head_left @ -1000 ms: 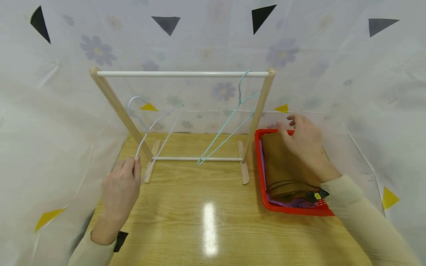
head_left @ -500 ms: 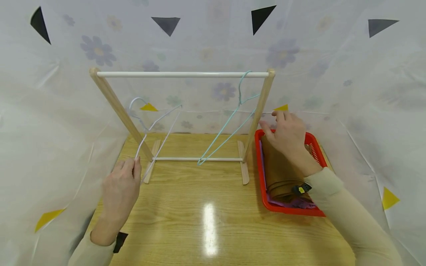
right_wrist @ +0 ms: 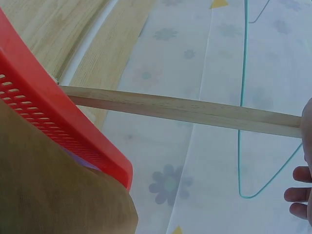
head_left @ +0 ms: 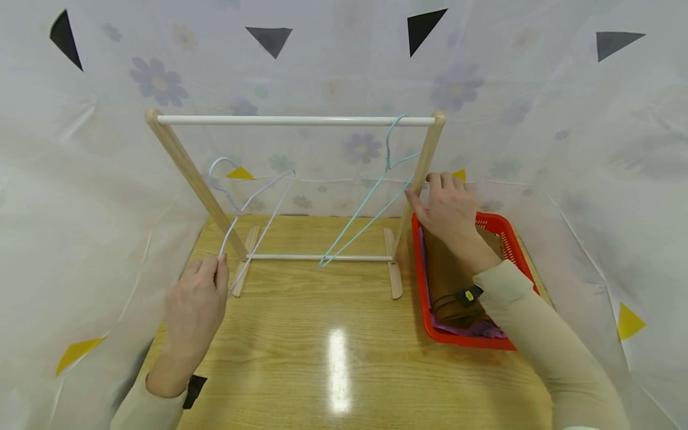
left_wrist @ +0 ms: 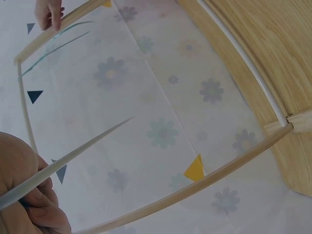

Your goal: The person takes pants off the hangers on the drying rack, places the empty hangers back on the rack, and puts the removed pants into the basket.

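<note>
A pale lavender hanger (head_left: 259, 192) is held tilted in front of the rack's left side, its lower part pinched by my left hand (head_left: 197, 298). My right hand (head_left: 447, 206) is at the right post (head_left: 427, 152) of a small wooden clothes rack, its thumb across the front of the post. Its fingers are spread and loosely bent, with nothing between them. A teal hanger (head_left: 352, 221) hangs from the right end of the rack's white top bar (head_left: 295, 120), just left of that hand. In the right wrist view, only the hand's edge (right_wrist: 304, 197) shows, beside the post.
Below my right forearm stands a red basket (head_left: 421, 286) with folded brown cloth (head_left: 443, 269) and purple cloth (head_left: 486, 328) in it. The rack's wooden feet (head_left: 395, 280) rest on the wood-grain table (head_left: 301, 358). Flower-patterned white sheeting (head_left: 322, 60) surrounds the table.
My right hand has moved left from over the red basket to the rack's right post. My left hand and the lavender hanger have stayed nearly still.
</note>
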The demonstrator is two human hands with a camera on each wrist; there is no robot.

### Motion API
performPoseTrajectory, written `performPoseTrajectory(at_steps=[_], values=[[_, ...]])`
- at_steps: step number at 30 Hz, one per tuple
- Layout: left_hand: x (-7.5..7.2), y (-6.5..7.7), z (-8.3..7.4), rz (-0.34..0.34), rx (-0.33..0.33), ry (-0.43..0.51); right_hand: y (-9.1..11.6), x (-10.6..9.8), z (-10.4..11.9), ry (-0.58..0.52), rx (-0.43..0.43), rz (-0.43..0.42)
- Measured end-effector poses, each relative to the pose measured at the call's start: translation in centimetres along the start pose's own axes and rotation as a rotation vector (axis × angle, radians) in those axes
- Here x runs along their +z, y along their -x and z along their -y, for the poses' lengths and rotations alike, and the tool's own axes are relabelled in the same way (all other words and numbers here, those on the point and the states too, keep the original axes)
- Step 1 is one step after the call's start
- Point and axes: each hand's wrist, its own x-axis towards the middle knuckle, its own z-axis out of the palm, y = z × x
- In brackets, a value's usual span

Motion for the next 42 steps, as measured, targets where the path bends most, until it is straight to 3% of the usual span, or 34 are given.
performPoseTrajectory(at_steps=[8,16,42], values=[[0.0,0.0,0.1,-0.003,0.0,0.006,-0.2,0.8,0.4,0.115,-0.044,0.002],[0.1,0.1,0.1,-0.006,-0.001,0.012,-0.3,1.6,0.5,0.187,-0.073,-0.052],[0.3,-0.7,-0.5,-0.017,-0.017,-0.006,0.0,2.1,1.0,0.143,-0.048,-0.019]])
